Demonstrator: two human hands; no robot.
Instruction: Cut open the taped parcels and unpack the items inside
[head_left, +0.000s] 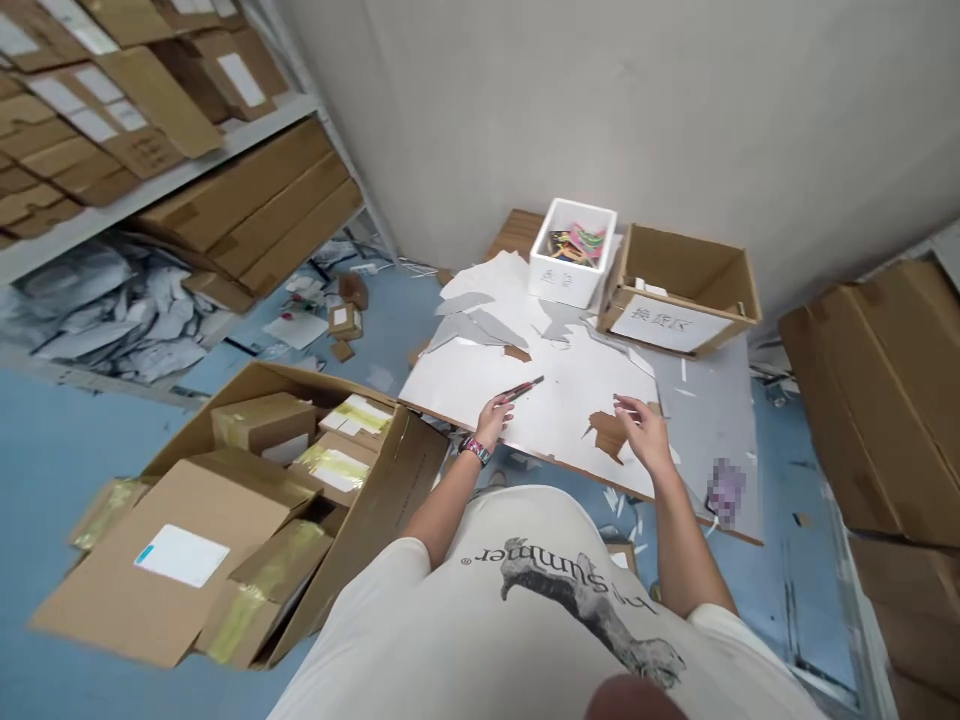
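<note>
My left hand [493, 418], with a patterned band at the wrist, is closed round a slim red-and-black box cutter [525, 388] above the front part of the table. The cutter points away from me and to the right. Over the right part of the table, my right hand [643, 430] has its fingers loosely bent and apart, and nothing shows in them. Under both hands lies a torn white covering [465, 385] on the table. Beside my right hand, a ragged gap in it shows the brown tabletop [609, 435].
At the table's back stand a white bin [574, 285] of colourful items and a cardboard box [675, 325] with a handwritten label. A large carton [390, 480] of parcels stands left. Shelves [247, 130] hold boxes; stacked cartons [885, 400] stand right. A blurred purple object [726, 492] lies near the table's right corner.
</note>
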